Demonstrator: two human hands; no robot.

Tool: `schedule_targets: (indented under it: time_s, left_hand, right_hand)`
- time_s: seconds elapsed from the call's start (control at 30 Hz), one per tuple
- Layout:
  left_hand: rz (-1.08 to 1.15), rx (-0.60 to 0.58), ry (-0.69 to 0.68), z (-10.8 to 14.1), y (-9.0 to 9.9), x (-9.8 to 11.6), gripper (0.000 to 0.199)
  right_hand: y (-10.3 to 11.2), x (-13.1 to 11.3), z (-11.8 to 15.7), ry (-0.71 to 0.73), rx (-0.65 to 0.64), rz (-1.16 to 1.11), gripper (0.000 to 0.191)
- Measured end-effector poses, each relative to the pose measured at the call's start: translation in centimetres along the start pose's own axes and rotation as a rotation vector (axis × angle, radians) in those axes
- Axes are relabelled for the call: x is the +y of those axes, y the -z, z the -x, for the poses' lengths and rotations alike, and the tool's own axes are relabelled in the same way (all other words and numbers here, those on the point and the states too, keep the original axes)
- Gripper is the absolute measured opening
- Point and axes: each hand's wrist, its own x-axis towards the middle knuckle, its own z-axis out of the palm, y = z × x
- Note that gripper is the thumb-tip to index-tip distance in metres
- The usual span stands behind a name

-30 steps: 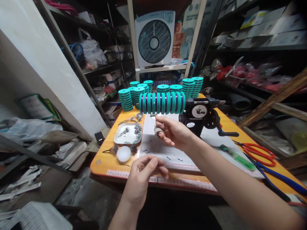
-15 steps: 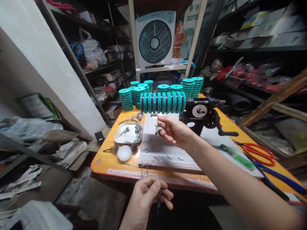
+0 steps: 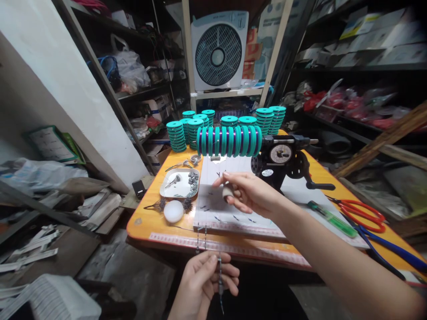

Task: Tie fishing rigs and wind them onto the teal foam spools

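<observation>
Pinching a thin dark line [image 3: 220, 286] in the left hand [image 3: 204, 273], off the near edge of the bench [image 3: 143, 222], seemingly to avoid snags; running lengthwise down the view, lower tip toward the wearer. Hovering below teal spools [image 3: 245, 141] with right hand [image 3: 248, 191] loosely curled, holding what, impossible to tell.

hands 2 [image 3: 208, 278] | spool stacks 10 [image 3: 176, 137] | winder 1 [image 3: 280, 154] | fan 1 [image 3: 218, 53] | tray 1 [image 3: 172, 190] | green cutter 1 [image 3: 333, 220]

One head-worn view looks forward and down over the table [image 3: 143, 222].
</observation>
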Motion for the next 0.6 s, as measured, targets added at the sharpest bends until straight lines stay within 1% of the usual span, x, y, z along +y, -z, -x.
schedule_targets:
  time_s: [0.07,0.13,0.2,0.27,0.3,0.37,0.43,0.53,0.6]
  left_hand:
    - [0.023,-0.003,0.005,0.2,0.6,-0.4,0.027]
    - [0.037,-0.005,0.011,0.4,1.1,-0.9,0.023]
    - [0.042,-0.007,0.015,0.5,1.5,-1.3,0.021]
    - [0.036,-0.017,0.004,0.5,1.6,-1.7,0.024]
    - [0.031,-0.020,-0.008,0.6,1.7,-1.8,0.026]
    - [0.013,-0.016,-0.033,0.6,1.6,-1.9,0.030]
    - [-0.031,-0.012,-0.046,0.7,1.4,-1.8,0.033]
    - [-0.123,-0.002,-0.059,0.9,1.1,-1.7,0.036]
    - [-0.153,0.012,-0.076,1.0,1.0,-1.7,0.037]
  right_hand:
    - [-0.3,1.0,1.2,-0.038,-0.033,0.167,0.039]
    - [-0.8,2.3,2.4,-0.103,-0.096,0.363,0.041]
    - [-1.5,3.7,3.7,-0.157,-0.158,0.524,0.038]
    - [-2.2,5.2,4.7,-0.161,-0.174,0.635,0.034]
    - [-2.6,5.9,5.1,-0.146,-0.167,0.655,0.032]
    - [-3.0,7.2,5.5,-0.133,-0.154,0.611,0.029]
    - [-3.2,8.1,5.6,-0.130,-0.145,0.504,0.028]
    - [-3.3,8.9,5.5,-0.115,-0.122,0.345,0.029]
    - [-3.3,9.3,5.5,-0.093,-0.092,0.284,0.028]
